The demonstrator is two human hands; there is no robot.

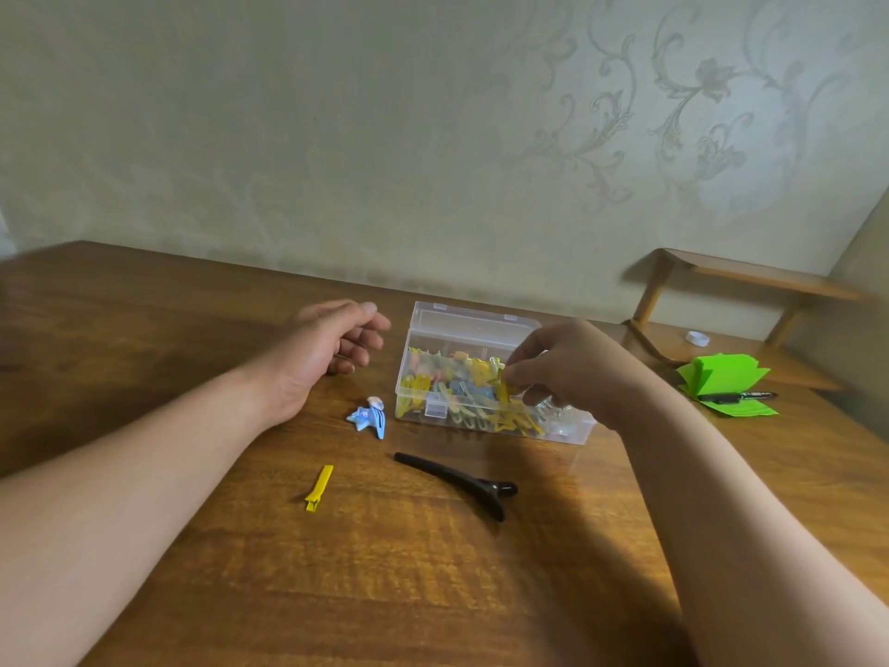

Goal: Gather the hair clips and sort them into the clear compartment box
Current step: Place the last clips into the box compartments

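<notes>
A clear compartment box stands open on the wooden table, filled with several yellow, blue and orange clips. My right hand hovers over its right half and pinches a yellow clip above the contents. My left hand rests on the table left of the box, fingers loosely curled and holding nothing. On the table in front of the box lie a blue star clip, a small yellow clip and a long black clip.
The box's lid stands open behind it. At the right lie green paper sheets with a black pen on them. A wooden shelf and a white cap sit at the back right, near the wall.
</notes>
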